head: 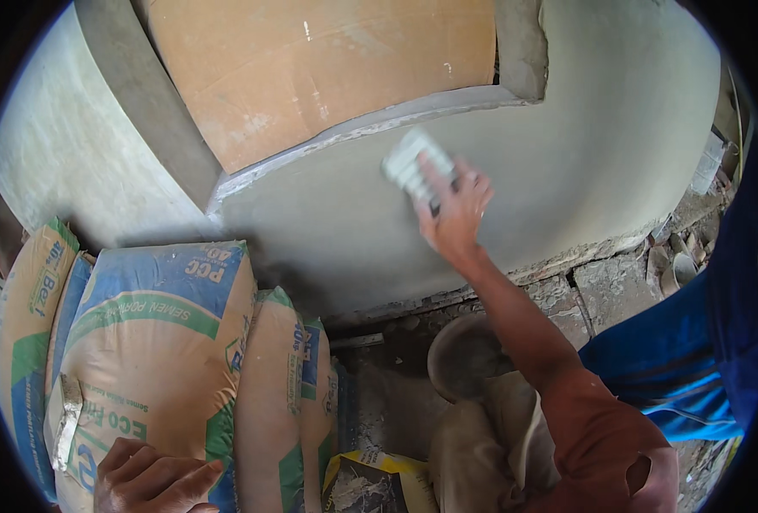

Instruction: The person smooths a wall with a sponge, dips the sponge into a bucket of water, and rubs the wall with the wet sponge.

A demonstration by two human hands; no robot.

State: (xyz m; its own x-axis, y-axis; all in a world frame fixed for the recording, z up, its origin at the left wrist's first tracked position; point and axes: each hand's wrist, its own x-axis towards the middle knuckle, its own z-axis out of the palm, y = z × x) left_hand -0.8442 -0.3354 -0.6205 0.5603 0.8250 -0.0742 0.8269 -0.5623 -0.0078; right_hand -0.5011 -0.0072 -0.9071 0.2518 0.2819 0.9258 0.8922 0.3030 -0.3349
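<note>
My right hand reaches out to the grey plastered wall, below a framed opening. It grips a pale, ribbed block-like pad or float, which is blurred and lies against or very near the wall. My left hand is at the lower left with fingers curled, over a large paper cement bag. Whether it rests on the bag or holds something cannot be seen. A narrow piece crusted with pale plaster leans against the bag, beside that hand.
Several more cement bags stand on the left, close to the wall. Cardboard covers the opening. A round bucket or basin and a yellow-and-black opened bag are near my knees. Blue cloth and rubble lie to the right.
</note>
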